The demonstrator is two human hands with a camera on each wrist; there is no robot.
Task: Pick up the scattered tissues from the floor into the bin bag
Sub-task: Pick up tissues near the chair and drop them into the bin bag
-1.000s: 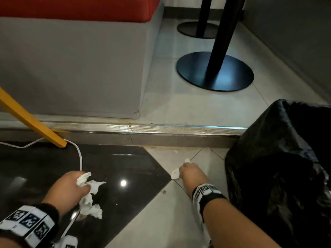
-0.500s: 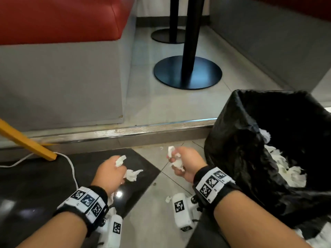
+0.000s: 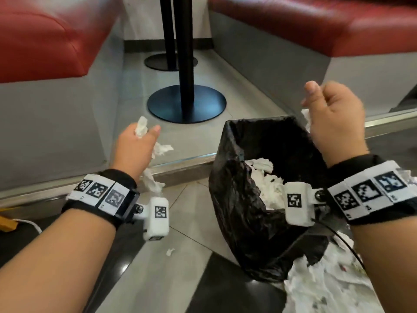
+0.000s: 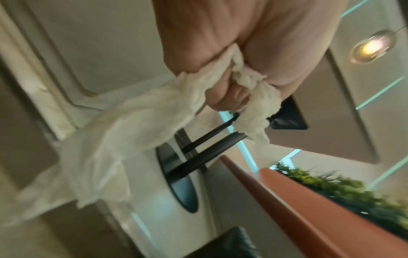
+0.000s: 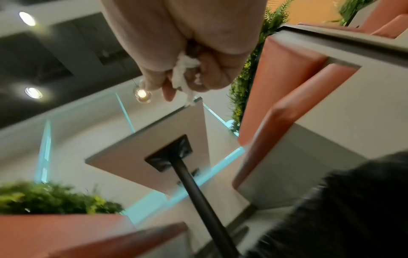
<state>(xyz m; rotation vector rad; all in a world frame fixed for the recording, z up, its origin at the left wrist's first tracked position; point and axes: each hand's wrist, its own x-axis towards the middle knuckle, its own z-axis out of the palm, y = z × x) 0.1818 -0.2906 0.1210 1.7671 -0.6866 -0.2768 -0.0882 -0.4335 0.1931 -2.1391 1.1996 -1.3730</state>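
Since half a second ago I have raised both hands off the floor: my right hand [image 3: 336,118] now hangs above the far rim of the bin bag [image 3: 234,199], and my left hand [image 3: 135,145] is up at the bag's left, well apart from its mouth. The right grip is curled tight round a small crumpled tissue wad [image 5: 183,73]. The left grip clutches a long, limp tissue strip [image 4: 123,139] that trails down and back toward my wrist. The bag's open mouth lies straight below the right hand, so I judge that hand drops first; the left must travel rightward over the rim. The bag is thin, glossy black film, slumped and creased, with soft white tissues [image 3: 266,184] heaped inside. A small scrap [image 3: 170,251] lies on the tiled floor [image 3: 191,222].
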